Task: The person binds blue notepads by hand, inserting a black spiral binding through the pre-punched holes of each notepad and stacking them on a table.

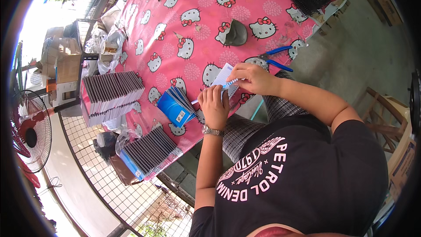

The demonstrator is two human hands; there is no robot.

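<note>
fingers of left hand [213, 103] and right hand [251, 80] both pinch the small booklet [222, 75], over the pink tablecloth [206, 22]; best keep pages squared, left steadying, right working gently along its edge.

On my feed I look through the left fisheye of a head-worn pair, facing steeply down. The black shirt [337, 166] sits closest, at the near right; the left hand [214, 104] and right hand [254, 79] come mid-view, with the desk [169, 72] reaching beyond them. The wide lens also catches a fan [30, 137] on the left and floor [364, 48] on the right.
</note>
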